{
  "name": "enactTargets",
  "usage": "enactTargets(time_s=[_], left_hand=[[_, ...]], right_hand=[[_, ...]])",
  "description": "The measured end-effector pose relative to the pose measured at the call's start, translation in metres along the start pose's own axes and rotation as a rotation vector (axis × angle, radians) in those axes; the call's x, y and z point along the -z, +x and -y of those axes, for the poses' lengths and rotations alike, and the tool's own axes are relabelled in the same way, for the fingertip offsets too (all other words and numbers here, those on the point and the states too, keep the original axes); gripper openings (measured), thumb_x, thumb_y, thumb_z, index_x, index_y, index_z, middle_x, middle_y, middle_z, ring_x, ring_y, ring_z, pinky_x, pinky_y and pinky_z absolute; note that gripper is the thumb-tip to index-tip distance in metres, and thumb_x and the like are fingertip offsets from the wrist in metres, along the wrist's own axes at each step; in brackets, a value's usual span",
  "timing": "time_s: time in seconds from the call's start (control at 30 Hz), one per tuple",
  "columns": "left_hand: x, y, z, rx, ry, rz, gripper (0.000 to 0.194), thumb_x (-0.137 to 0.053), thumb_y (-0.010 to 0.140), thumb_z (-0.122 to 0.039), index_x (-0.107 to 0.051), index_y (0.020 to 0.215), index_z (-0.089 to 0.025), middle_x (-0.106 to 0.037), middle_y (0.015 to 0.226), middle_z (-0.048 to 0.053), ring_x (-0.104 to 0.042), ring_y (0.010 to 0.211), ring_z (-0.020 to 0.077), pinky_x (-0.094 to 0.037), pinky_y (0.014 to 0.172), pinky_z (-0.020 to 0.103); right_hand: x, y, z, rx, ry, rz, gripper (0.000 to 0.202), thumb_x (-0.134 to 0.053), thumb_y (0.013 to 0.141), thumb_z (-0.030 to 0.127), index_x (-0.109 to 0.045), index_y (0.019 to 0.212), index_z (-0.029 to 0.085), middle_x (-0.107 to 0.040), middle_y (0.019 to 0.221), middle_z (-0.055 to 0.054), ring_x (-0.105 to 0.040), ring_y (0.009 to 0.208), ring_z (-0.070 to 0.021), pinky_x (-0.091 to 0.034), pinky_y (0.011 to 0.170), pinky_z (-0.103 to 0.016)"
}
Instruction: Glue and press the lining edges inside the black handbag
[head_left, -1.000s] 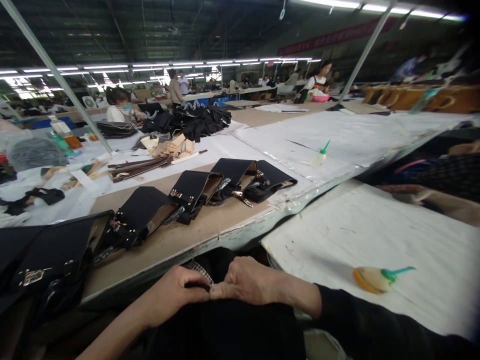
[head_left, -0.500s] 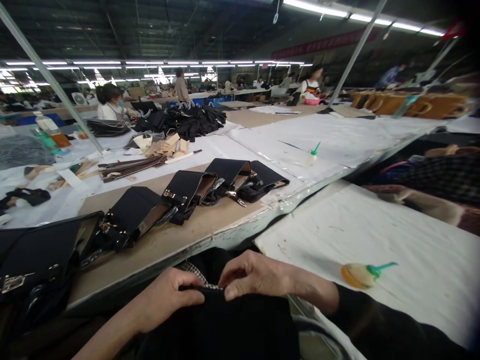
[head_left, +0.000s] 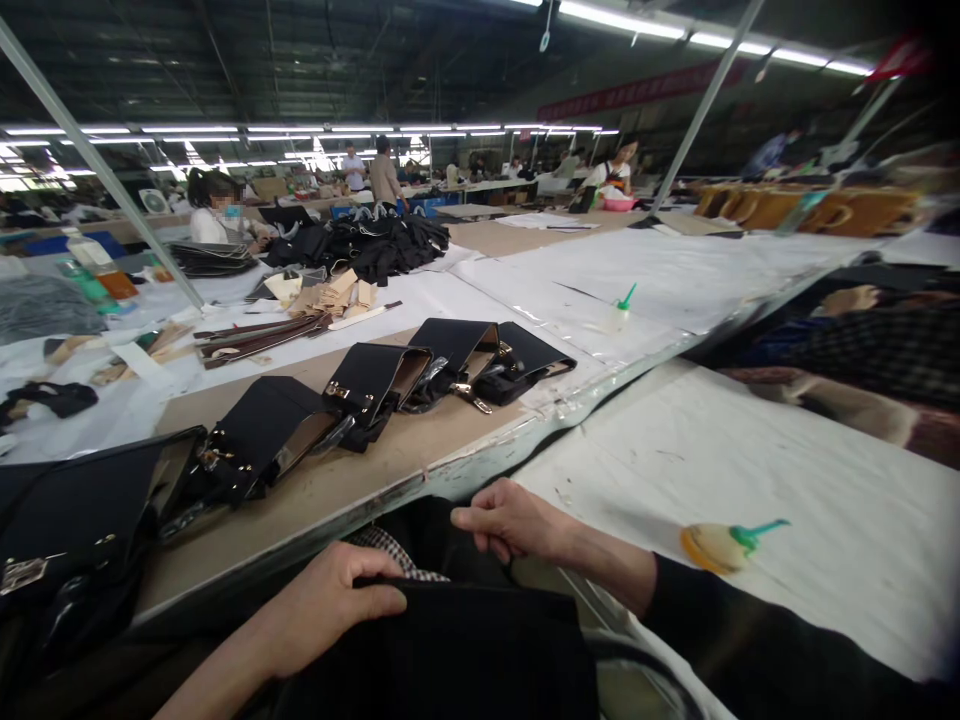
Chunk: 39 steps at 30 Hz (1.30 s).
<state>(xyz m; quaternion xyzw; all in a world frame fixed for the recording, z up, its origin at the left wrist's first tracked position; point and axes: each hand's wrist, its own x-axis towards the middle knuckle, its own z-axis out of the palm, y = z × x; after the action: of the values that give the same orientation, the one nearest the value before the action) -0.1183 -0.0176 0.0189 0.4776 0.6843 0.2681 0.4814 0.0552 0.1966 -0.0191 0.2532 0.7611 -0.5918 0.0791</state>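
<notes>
A black bag (head_left: pixel 480 650) rests in my lap, its straight top edge facing away from me. My left hand (head_left: pixel 352 600) pinches that edge near its left end, thumb on the near side. Just beyond the edge, my right hand (head_left: pixel 510 520) hovers clear of the bag, fingers curled and thumb pressed against the forefinger. Whatever is in that pinch, if anything, is too small to make out. Black-and-white checked cloth (head_left: pixel 390 548) shows behind the bag's edge.
A row of black handbags (head_left: pixel 375 385) with gold-coloured clasps lies on brown board. To my right, a glue bottle (head_left: pixel 716 545) with a green nozzle lies on the white tabletop (head_left: pixel 825 450). Another green-nozzled bottle (head_left: pixel 622 308) stands farther off. Brown strips (head_left: pixel 262 335) and black pieces (head_left: pixel 367 240) are piled behind.
My right hand has let go of the bag's top edge and lifted up and away to the right. My left hand has kept its pinch there.
</notes>
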Motion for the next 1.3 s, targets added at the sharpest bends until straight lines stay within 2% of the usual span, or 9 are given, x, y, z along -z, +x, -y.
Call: enactTargets(time_s=[0.2,0.43,0.53,0.63,0.73,0.87,0.97,1.13,1.3], left_hand=[[-0.001,0.004,0.002,-0.002,0.034,-0.007,0.02,-0.066,0.088,-0.036,-0.076,0.088,-0.019,-0.067,0.081,-0.004,-0.059,0.082,0.0187,-0.04,0.072,0.025],[-0.002,0.004,-0.001,-0.016,0.014,-0.004,0.023,-0.064,0.087,-0.035,-0.078,0.095,-0.02,-0.07,0.086,-0.002,-0.06,0.086,0.0215,-0.041,0.075,0.026],[-0.002,0.003,-0.003,-0.012,0.014,-0.009,0.022,-0.064,0.088,-0.036,-0.077,0.092,-0.019,-0.069,0.083,-0.002,-0.059,0.085,0.0214,-0.041,0.074,0.026],[-0.002,0.002,-0.007,-0.001,0.025,-0.007,0.021,-0.064,0.088,-0.036,-0.076,0.087,-0.018,-0.066,0.08,-0.003,-0.058,0.083,0.0205,-0.04,0.072,0.026],[-0.001,0.0,-0.007,0.01,0.004,0.001,0.021,-0.063,0.088,-0.036,-0.075,0.088,-0.019,-0.066,0.082,-0.003,-0.059,0.085,0.0212,-0.041,0.074,0.026],[-0.001,0.0,-0.004,0.016,-0.014,-0.002,0.022,-0.063,0.088,-0.037,-0.075,0.09,-0.019,-0.067,0.084,-0.002,-0.059,0.086,0.0214,-0.041,0.075,0.027],[-0.002,0.001,-0.003,0.005,-0.009,0.01,0.023,-0.063,0.089,-0.038,-0.075,0.089,-0.018,-0.067,0.084,-0.002,-0.058,0.085,0.0211,-0.041,0.075,0.027],[-0.003,0.002,-0.005,0.002,-0.019,0.02,0.023,-0.063,0.088,-0.038,-0.075,0.091,-0.018,-0.068,0.085,-0.002,-0.058,0.087,0.0218,-0.042,0.077,0.027],[-0.002,0.002,-0.001,0.009,-0.024,0.018,0.021,-0.063,0.088,-0.035,-0.076,0.092,-0.019,-0.069,0.086,-0.002,-0.059,0.086,0.0209,-0.042,0.076,0.027]], right_hand=[[-0.005,-0.017,0.018,0.152,0.088,0.211,0.027,-0.078,0.078,0.042,-0.077,0.085,0.016,-0.066,0.066,0.002,-0.056,0.06,-0.0111,-0.042,0.055,-0.02],[-0.019,-0.028,0.023,0.735,-0.771,0.035,0.026,-0.049,0.102,0.028,-0.067,0.089,0.015,-0.069,0.08,-0.004,-0.059,0.071,-0.0156,-0.041,0.066,-0.028],[-0.023,-0.027,0.013,0.871,-1.009,-0.071,0.028,-0.041,0.103,0.021,-0.063,0.086,0.015,-0.067,0.08,-0.007,-0.057,0.071,-0.0182,-0.038,0.061,-0.031],[-0.018,-0.025,0.005,0.812,-0.968,-0.207,0.033,-0.037,0.103,0.021,-0.064,0.085,0.014,-0.067,0.08,-0.009,-0.058,0.071,-0.0192,-0.041,0.062,-0.031],[-0.005,-0.027,0.0,0.576,-0.645,-0.27,0.03,-0.044,0.102,0.027,-0.067,0.088,0.015,-0.07,0.08,-0.007,-0.062,0.071,-0.0178,-0.046,0.067,-0.029],[0.004,-0.035,-0.001,0.278,-0.118,-0.045,0.017,-0.061,0.092,0.028,-0.074,0.091,0.018,-0.076,0.08,-0.003,-0.069,0.072,-0.0165,-0.05,0.066,-0.024],[0.003,-0.039,0.002,0.181,0.042,0.061,0.02,-0.068,0.086,0.033,-0.079,0.094,0.018,-0.076,0.08,-0.002,-0.067,0.071,-0.0165,-0.048,0.062,-0.022],[0.001,-0.041,0.012,0.244,-0.165,0.105,0.02,-0.075,0.082,0.037,-0.081,0.087,0.018,-0.071,0.072,0.001,-0.061,0.07,-0.0146,-0.043,0.062,-0.021],[0.002,-0.042,0.02,0.48,-0.358,0.18,0.029,-0.059,0.096,0.039,-0.072,0.083,0.017,-0.059,0.071,0.003,-0.052,0.066,-0.0115,-0.037,0.061,-0.023]])
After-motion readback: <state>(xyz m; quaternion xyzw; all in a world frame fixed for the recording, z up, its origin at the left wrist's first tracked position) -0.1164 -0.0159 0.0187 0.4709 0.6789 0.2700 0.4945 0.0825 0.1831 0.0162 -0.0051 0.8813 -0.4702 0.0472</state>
